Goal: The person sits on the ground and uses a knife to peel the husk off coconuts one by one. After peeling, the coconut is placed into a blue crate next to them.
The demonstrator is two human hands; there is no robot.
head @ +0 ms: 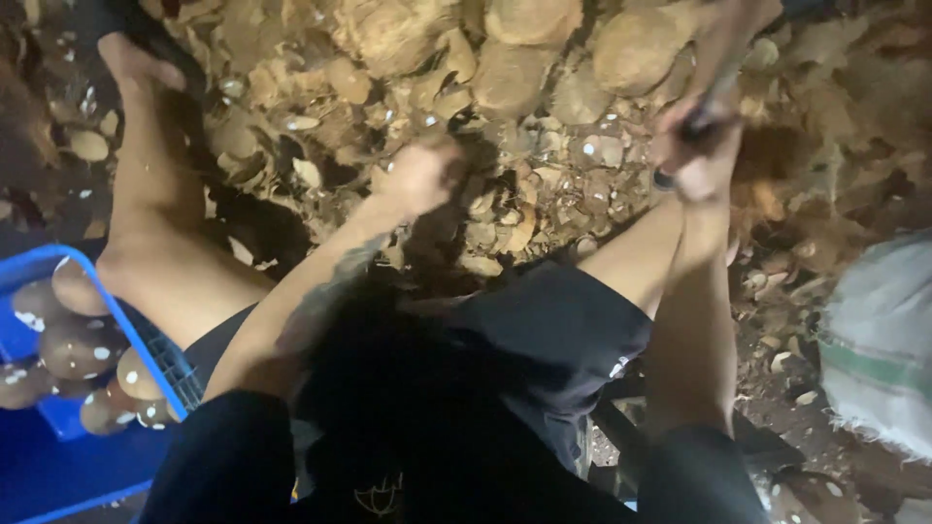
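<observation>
Fingers of your left hand (422,175) clamp a dark coconut (442,228) low between your knees, pinning it, while your right hand (701,146) grips a raised blade handle (714,97) above the fingers' height.

Your knees hem in the middle; husks (544,184) everywhere ahead, crate (126,330) blocks left, sack (879,340) blocks right.

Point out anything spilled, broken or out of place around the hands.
Broken shell pieces and husk scraps litter the ground in front of the person, heaped rather than contained. The left hand presses down among them, blurred; the right hand grips a dark tool handle. The peeled coconuts sit neatly in the blue crate.
</observation>
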